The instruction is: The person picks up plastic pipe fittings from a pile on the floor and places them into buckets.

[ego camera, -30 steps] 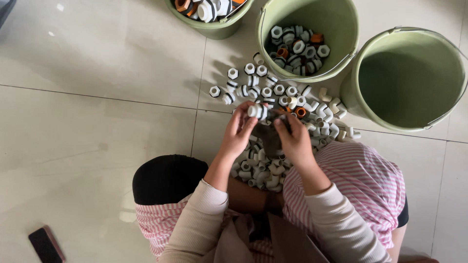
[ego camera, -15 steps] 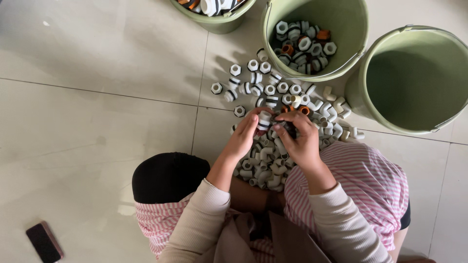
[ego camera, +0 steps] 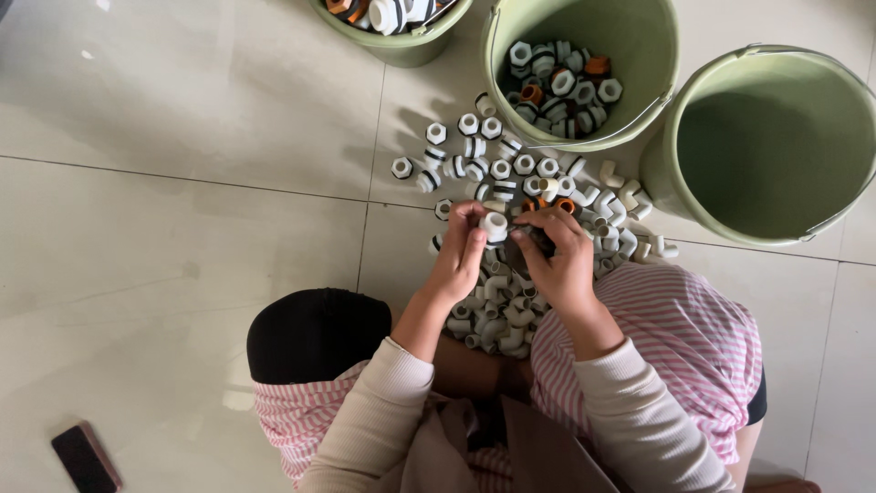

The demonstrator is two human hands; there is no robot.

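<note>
Pale glossy floor tiles (ego camera: 182,228) fill the left of the frame, with a dark phone (ego camera: 85,456) lying at the lower left. Toward the centre, the left hand (ego camera: 461,256) pinches a small white pipe fitting (ego camera: 494,225) between thumb and fingertips, just above a heap of white fittings (ego camera: 511,183) spread on the floor between the person's knees. Just beside it, the right hand (ego camera: 557,260) curls closed around a dark part I cannot make out, its fingertips near the white fitting. Along the top, a green bucket (ego camera: 401,47) is cut by the frame edge, a second green bucket (ego camera: 639,55) holds white and orange fittings, and a third green bucket (ego camera: 776,146) stands at the right.
</note>
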